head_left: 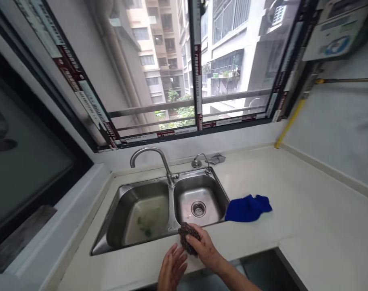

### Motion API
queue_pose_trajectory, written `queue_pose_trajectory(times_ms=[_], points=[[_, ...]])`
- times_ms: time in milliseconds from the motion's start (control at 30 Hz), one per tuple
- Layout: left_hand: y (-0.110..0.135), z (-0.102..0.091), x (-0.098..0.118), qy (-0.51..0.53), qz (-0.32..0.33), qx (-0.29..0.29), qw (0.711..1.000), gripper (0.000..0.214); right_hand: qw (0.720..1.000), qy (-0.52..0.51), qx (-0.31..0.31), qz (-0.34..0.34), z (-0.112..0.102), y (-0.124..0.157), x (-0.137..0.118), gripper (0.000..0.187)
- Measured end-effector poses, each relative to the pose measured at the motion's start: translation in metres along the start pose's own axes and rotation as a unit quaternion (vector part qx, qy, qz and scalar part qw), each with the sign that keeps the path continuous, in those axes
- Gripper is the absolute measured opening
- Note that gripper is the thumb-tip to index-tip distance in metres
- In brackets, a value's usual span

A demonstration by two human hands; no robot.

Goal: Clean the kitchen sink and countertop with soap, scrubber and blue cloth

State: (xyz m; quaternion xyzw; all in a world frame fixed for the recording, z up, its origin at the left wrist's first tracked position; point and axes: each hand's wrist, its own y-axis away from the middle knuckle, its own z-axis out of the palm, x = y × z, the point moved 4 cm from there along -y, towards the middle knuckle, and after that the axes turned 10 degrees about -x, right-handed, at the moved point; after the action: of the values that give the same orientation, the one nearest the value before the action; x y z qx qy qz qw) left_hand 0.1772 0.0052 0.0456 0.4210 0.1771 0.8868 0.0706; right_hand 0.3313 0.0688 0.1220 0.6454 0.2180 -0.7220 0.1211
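Double-bowl steel sink (171,202), set in a pale counter (247,238). Left basin (115,226): shallow, cloudy yellowish-green water (155,212) with dark green bits (148,232) clumped toward the near side; too blurred to identify. Right basin (216,194): bare steel floor, round drain strainer (198,209) in the middle.

Brown scrubber (184,233) is in the right hand (207,247), over the counter's front strip, just on the near side of the basin divider. Looks like a dark, rough, tangled mesh lump, irregular outline, slight glints. Slightly longer than wide; long axis runs from far-left to near-right, far end toward the sink. No distinct front that I can make out.

Right thumb lies across it, pinching it against the fingers, which are mostly hidden. Left hand (171,268) is just beside it, fingers loosely curled and slightly spread; can't tell if fingertips touch it. Blue cloth (247,209) lies crumpled at the sink's right edge.
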Motion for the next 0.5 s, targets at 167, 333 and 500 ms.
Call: queue_pose_trajectory(times_ms=[167, 333, 500], points=[[-0.041, 0.016, 0.022, 0.131, -0.047, 0.03, 0.99, 0.038, 0.965, 0.249, -0.077, -0.031, 0.026, -0.048, 0.03, 0.034], [-0.074, 0.008, 0.06, 0.197, -0.043, 0.021, 0.979, 0.042, 0.911, 0.406, -0.071, 0.013, 0.071, -0.086, 0.045, 0.032], [-0.104, 0.003, 0.084, 0.208, -0.063, 0.001, 0.976, 0.045, 0.849, 0.503, -0.026, 0.162, 0.089, -0.162, 0.049, 0.028]])
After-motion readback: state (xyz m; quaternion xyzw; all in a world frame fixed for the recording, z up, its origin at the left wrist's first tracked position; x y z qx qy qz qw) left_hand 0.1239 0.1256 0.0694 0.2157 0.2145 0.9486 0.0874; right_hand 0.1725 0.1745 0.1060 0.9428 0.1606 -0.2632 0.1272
